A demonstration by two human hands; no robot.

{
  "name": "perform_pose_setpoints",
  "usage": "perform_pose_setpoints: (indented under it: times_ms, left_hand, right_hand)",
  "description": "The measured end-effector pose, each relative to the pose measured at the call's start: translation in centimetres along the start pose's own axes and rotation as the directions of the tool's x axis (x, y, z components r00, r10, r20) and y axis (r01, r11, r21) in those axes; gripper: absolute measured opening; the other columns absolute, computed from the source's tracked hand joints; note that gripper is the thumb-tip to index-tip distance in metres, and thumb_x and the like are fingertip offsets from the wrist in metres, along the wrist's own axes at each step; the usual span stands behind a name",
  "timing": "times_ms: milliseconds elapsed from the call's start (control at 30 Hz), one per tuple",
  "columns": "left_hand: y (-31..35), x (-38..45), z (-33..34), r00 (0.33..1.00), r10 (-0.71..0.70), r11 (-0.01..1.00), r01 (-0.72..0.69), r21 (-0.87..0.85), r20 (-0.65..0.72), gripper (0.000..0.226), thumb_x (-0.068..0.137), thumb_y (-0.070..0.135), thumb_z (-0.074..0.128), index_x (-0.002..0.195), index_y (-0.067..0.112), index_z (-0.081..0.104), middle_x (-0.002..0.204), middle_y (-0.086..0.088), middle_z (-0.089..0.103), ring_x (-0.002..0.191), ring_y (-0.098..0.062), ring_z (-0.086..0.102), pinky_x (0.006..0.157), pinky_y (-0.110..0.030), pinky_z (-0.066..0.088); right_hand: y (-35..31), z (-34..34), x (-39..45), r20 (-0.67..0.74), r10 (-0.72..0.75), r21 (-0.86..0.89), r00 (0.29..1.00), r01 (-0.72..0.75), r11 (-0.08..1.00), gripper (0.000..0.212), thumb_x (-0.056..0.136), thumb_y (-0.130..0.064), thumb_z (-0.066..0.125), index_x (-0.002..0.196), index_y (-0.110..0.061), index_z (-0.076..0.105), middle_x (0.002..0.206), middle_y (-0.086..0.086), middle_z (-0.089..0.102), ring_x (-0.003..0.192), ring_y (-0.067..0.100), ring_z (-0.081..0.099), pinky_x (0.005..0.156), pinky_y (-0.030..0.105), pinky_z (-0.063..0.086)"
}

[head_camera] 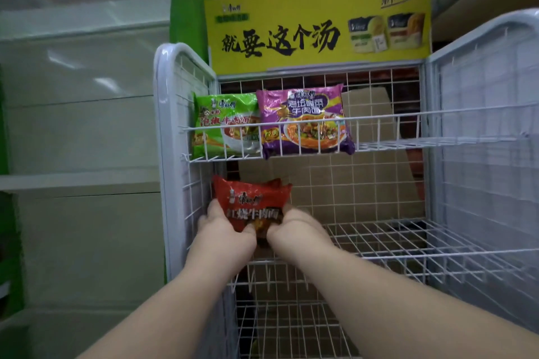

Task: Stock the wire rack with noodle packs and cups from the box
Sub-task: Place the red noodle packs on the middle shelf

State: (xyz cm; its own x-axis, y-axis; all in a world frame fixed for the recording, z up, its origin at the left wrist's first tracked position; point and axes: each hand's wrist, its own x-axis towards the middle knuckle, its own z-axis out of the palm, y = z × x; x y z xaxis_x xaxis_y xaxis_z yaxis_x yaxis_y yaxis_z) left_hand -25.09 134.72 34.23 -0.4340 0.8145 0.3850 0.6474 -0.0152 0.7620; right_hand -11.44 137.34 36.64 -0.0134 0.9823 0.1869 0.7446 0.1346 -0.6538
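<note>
Left hand (226,227), right hand (294,227): both pinching red noodle pack (250,202) upright, likely for label-out display; purple pack (304,121) shelved above.

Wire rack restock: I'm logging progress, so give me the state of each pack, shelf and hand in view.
Green pack: upright on the top shelf, far left.
Purple pack: upright on the top shelf, beside the green one.
Red pack: gripped by both hands at the second shelf's left end.
Left hand: holds the red pack.
Right hand: holds the red pack.
Second shelf: bare wire right of the hands.
</note>
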Motion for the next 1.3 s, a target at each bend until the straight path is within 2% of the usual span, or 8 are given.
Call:
perform_pose_setpoints:
  times_ms: [167,300,533,667,833,967,1133,1300]
  left_hand:
    - [0.4,2.3,0.5,0.997,-0.074,0.993,0.073,0.093,0.017,0.104,0.082,0.050,0.077,0.163,0.026,0.017,0.148,-0.010,0.046,0.130,-0.035,0.056,0.110,-0.046,0.050]
    - [0.1,3.8,0.9,0.995,-0.097,0.990,0.094,0.104,0.022,0.101,0.077,0.051,0.080,0.158,0.025,0.026,0.141,-0.010,0.054,0.123,-0.035,0.060,0.103,-0.043,0.053]
    - [-0.2,4.6,1.0,0.983,-0.112,0.974,0.080,0.210,0.147,0.109,0.088,0.059,0.071,0.167,0.032,0.001,0.141,-0.008,0.058,0.115,-0.031,0.060,0.090,-0.032,0.046]
    - [-0.4,5.3,1.4,0.945,-0.179,0.953,0.098,0.285,0.274,0.121,0.088,0.061,0.072,0.167,0.026,-0.014,0.157,-0.012,0.044,0.136,-0.032,0.052,0.112,-0.038,0.044]
    - [-0.1,4.6,2.0,0.977,-0.166,0.877,0.084,0.473,0.134,0.104,0.080,0.055,0.072,0.162,0.011,0.024,0.151,-0.016,0.035,0.137,-0.036,0.047,0.112,-0.047,0.047]
    - [0.0,4.0,1.9,0.995,-0.064,0.850,0.014,0.527,0.077,0.084,0.087,0.045,0.072,0.155,0.013,0.035,0.153,-0.012,0.022,0.142,-0.037,0.033,0.118,-0.051,0.040]
    - [0.4,4.9,2.0,0.926,-0.030,0.776,-0.215,0.593,0.376,0.044,0.098,0.029,0.061,0.140,0.016,0.060,0.135,-0.009,0.061,0.115,-0.026,0.062,0.092,-0.030,0.053]
    - [0.0,5.3,2.6,0.902,-0.039,0.747,-0.259,0.613,0.429,0.044,0.098,0.029,0.059,0.138,0.010,0.058,0.128,-0.013,0.059,0.102,-0.024,0.061,0.080,-0.029,0.052]
  right_hand:
    - [-0.9,1.3,2.2,0.084,-0.071,0.039,0.994,0.068,0.997,0.055,0.088,-0.041,0.059,0.141,-0.031,0.046,0.121,0.005,0.063,0.107,0.030,0.063,0.097,0.041,0.055]
    - [-0.6,1.9,3.2,0.097,-0.131,0.045,0.987,0.127,0.991,0.070,0.090,-0.042,0.058,0.154,-0.033,0.031,0.136,0.006,0.059,0.117,0.031,0.060,0.100,0.038,0.051]
    - [-0.7,2.1,4.5,0.208,-0.181,0.064,0.961,0.172,0.983,0.088,0.099,-0.031,0.059,0.165,-0.028,0.000,0.155,0.013,0.043,0.131,0.033,0.052,0.103,0.033,0.044]
    - [-0.6,3.1,5.0,0.249,-0.159,-0.039,0.955,0.173,0.984,0.099,0.098,-0.027,0.061,0.165,-0.024,-0.011,0.157,0.016,0.041,0.132,0.033,0.053,0.098,0.032,0.045]
    - [-0.7,4.2,5.5,0.282,-0.119,-0.199,0.952,0.179,0.963,0.101,0.099,-0.026,0.060,0.163,-0.016,-0.017,0.157,0.017,0.039,0.133,0.031,0.052,0.106,0.033,0.046]
    - [-0.8,4.4,5.9,0.261,-0.112,-0.206,0.959,0.169,0.964,0.100,0.100,-0.033,0.061,0.164,-0.015,-0.013,0.158,0.017,0.039,0.135,0.030,0.051,0.105,0.032,0.044]
    - [-0.9,4.8,6.1,0.284,-0.067,-0.325,0.957,0.162,0.932,0.117,0.093,-0.039,0.071,0.162,-0.017,-0.022,0.159,0.017,0.041,0.134,0.031,0.053,0.106,0.035,0.046]
    - [-0.9,4.4,5.6,0.304,-0.049,-0.385,0.951,0.170,0.907,0.119,0.093,-0.037,0.071,0.161,-0.018,-0.024,0.153,0.016,0.048,0.129,0.030,0.058,0.097,0.032,0.048]
